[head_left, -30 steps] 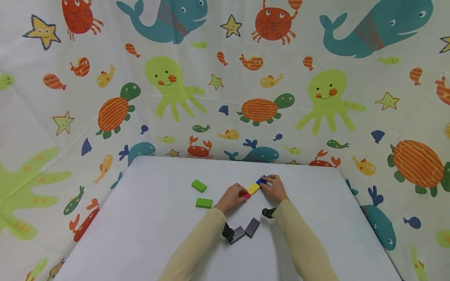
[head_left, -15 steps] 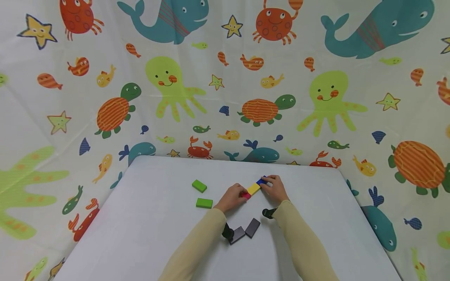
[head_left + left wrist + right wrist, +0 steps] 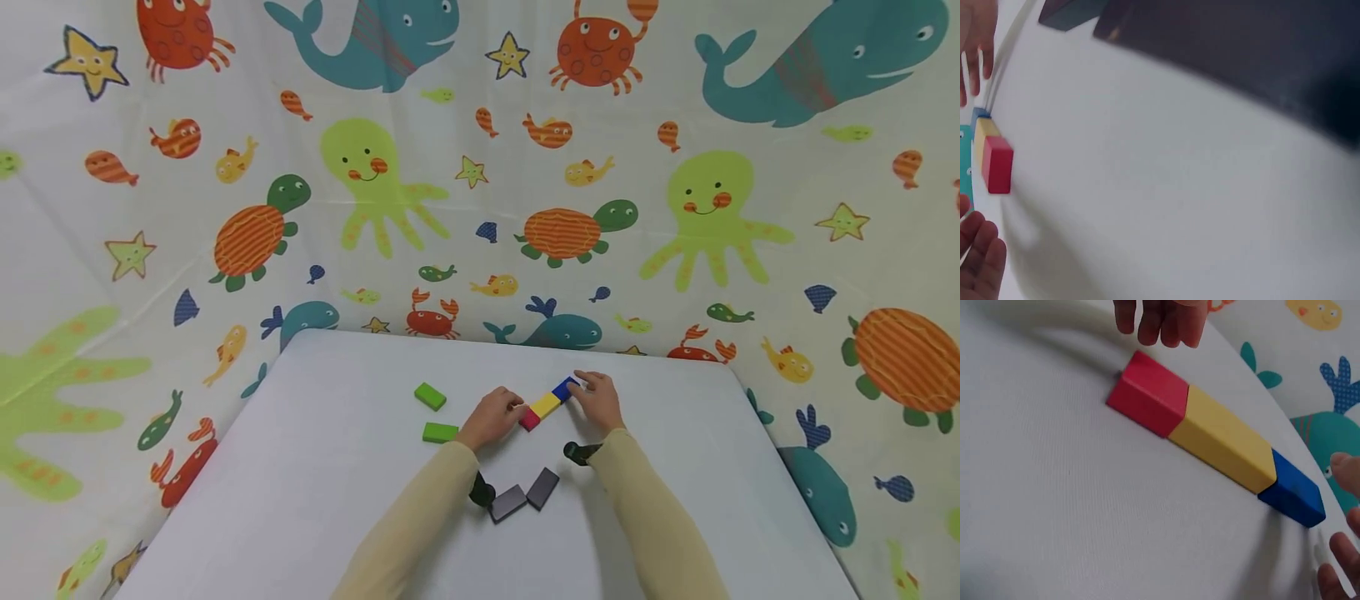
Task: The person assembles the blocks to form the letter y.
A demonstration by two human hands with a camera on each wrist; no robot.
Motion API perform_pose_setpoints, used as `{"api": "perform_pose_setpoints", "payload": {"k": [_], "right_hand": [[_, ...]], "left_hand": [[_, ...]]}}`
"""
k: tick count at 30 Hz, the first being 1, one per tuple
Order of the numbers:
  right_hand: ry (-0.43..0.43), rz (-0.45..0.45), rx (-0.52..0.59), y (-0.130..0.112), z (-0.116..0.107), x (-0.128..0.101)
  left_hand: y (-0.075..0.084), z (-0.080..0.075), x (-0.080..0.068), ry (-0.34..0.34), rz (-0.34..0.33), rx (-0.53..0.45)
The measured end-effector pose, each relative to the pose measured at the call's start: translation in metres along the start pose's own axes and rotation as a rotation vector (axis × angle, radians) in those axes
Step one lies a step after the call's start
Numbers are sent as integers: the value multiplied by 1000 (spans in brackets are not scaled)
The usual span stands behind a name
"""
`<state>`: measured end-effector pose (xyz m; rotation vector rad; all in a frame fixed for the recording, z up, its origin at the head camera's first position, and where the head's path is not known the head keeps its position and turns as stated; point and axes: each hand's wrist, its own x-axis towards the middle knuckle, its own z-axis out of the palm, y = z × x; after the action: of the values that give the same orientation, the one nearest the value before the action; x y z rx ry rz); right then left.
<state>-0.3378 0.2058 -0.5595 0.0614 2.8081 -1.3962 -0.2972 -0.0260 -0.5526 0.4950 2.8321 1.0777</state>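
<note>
A red block [image 3: 529,419], a yellow block [image 3: 546,405] and a blue block [image 3: 564,389] lie end to end in a slanted row on the white table [image 3: 322,467]. My left hand [image 3: 493,415] sits just left of the red end, fingers relaxed and holding nothing. My right hand [image 3: 598,400] is beside the blue end, fingers loose. In the right wrist view the left hand's fingertips [image 3: 1160,322] hover by the red block [image 3: 1147,394], and the right hand's fingertips [image 3: 1342,467] stand a little off the blue block [image 3: 1292,495]. The left wrist view shows the row at its left edge, red block [image 3: 997,164] nearest.
Two green blocks [image 3: 430,396] [image 3: 439,432] lie left of my left hand. Two dark grey blocks [image 3: 508,502] [image 3: 542,487] lie between my forearms. A sea-animal printed curtain [image 3: 480,208] surrounds the table's far and side edges.
Both hands have eased off the ends of the row: the left has uncovered the red block and the right has drawn back from the blue one. The blocks stayed put.
</note>
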Motion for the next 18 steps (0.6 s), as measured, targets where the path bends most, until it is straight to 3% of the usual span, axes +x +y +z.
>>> {"api": "perform_pose_setpoints", "payload": {"k": [5, 10, 14, 18], "right_hand": [[26, 153, 95, -12, -1, -12], [52, 249, 216, -22, -2, -25], [67, 315, 323, -30, 1, -33], [79, 339, 349, -33, 8, -40]], "left_hand": [[-10, -13, -1, 73, -21, -7], [-25, -31, -8, 162, -54, -8], [-39, -48, -14, 278, -81, 42], [-51, -61, -20, 410, -141, 134]]}}
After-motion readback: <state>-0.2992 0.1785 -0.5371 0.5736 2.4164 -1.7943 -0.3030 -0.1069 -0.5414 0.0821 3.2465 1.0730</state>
